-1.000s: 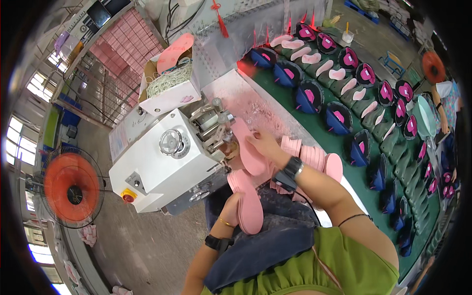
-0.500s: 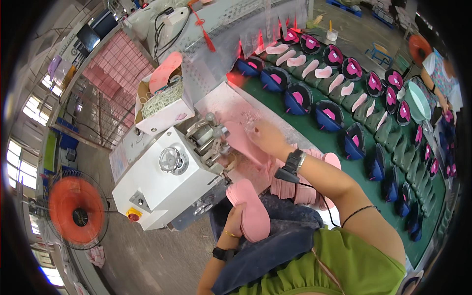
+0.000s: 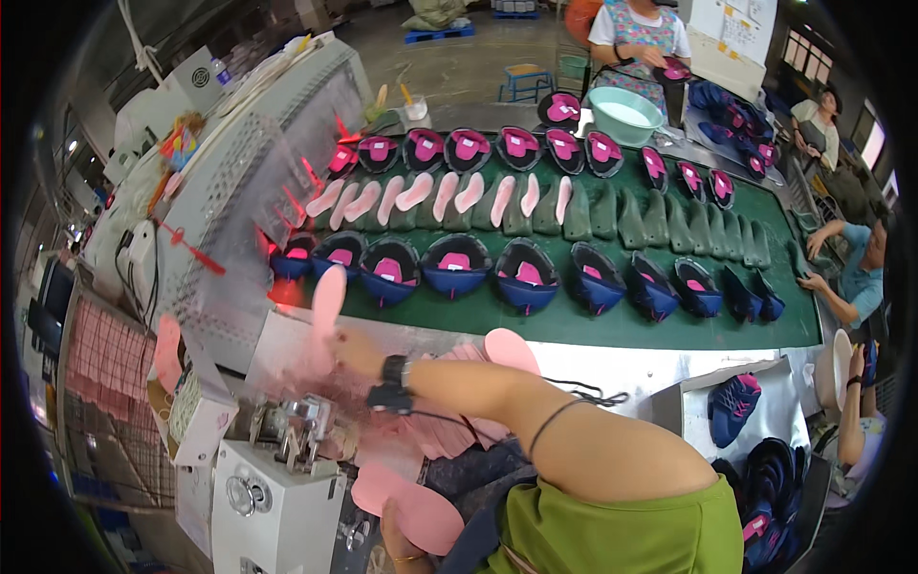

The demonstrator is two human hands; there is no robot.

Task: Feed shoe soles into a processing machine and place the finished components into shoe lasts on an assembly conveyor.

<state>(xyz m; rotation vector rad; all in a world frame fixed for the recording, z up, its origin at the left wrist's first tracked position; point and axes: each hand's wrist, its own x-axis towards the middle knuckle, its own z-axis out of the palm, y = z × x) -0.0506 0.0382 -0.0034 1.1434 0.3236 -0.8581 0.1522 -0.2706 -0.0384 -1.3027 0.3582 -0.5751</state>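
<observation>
Cord (image 3: 184, 402) in box (image 3: 212, 417), right hand (image 3: 356, 351) in finger-pinch on insole (image 3: 328, 298), left hand (image 3: 396, 533) (fingers partly hidden) around another insole (image 3: 421, 515).

Plain light pink is shown by the raised insole (image 3: 328, 301) and the lower insole (image 3: 411, 512). The machine housing (image 3: 279, 521) is finished in white. The belt (image 3: 382, 323) is coloured deep green, the bare shoe lasts (image 3: 631, 222) duller green. Navy-blue shoe uppers (image 3: 457, 268) are lined with magenta. A co-worker's bluish apron (image 3: 633, 24) is patterned with multicoloured florals; the basin (image 3: 612, 134) is tinted mint, the tassel (image 3: 196, 253) red, the wearer's top (image 3: 622, 531) olive green.
</observation>
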